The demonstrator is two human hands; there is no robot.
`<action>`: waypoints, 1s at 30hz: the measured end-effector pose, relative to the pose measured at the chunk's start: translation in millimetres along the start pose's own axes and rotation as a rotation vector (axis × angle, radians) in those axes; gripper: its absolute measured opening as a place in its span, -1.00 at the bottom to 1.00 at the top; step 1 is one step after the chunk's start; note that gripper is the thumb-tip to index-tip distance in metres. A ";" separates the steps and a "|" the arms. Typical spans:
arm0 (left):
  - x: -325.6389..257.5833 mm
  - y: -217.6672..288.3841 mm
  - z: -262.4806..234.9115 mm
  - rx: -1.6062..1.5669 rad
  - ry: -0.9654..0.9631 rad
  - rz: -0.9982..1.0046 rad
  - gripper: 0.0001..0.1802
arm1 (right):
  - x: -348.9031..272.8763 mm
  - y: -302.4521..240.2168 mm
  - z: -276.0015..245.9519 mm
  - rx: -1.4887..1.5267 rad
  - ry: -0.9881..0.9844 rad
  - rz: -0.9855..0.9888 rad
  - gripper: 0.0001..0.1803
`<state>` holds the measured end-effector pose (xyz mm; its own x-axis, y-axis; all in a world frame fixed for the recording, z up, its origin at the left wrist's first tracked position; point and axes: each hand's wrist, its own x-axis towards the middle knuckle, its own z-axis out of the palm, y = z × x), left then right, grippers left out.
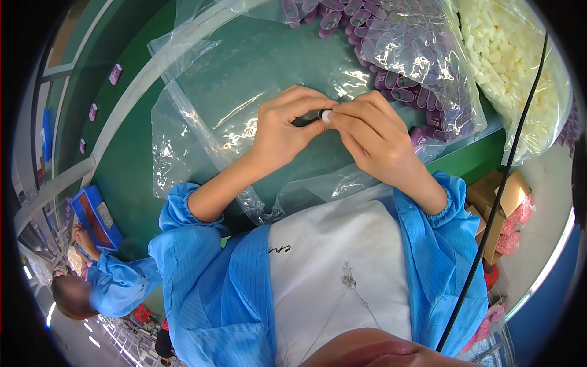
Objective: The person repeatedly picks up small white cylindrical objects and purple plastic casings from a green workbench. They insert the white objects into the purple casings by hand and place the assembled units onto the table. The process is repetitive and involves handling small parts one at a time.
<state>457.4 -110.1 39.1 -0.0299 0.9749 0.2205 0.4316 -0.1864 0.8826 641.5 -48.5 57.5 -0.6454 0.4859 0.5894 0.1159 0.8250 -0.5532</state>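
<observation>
My left hand [281, 125] and my right hand [379, 137] meet above a clear plastic sheet. Between their fingertips is a small white piece [326, 117], pinched by my right hand. Against it sits a small dark-ended part [320, 114], held by the fingers of my left hand, which hide most of it. Whether the two parts are joined I cannot tell. To the right of my hands, many purple oval hollow casings [400, 92] lie heaped, partly under clear plastic.
A clear bag of white pieces [507, 67] stands at the far right. A black cable [489, 235] crosses the right side. Single purple casings [115, 74] lie on the green surface at left. A co-worker in blue [122, 281] is near a blue tray [96, 217]. Cardboard boxes [489, 196] stand lower right.
</observation>
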 end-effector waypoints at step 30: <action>-0.5 -7.3 3.8 0.017 -0.017 0.064 -0.71 | -11.9 19.0 -8.3 -0.143 -0.078 -0.204 -0.62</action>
<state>457.8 -108.8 31.0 0.0141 0.9630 0.2692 0.4475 -0.2469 0.8595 657.6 -36.3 44.9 -0.7218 0.2859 0.6303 0.0794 0.9389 -0.3349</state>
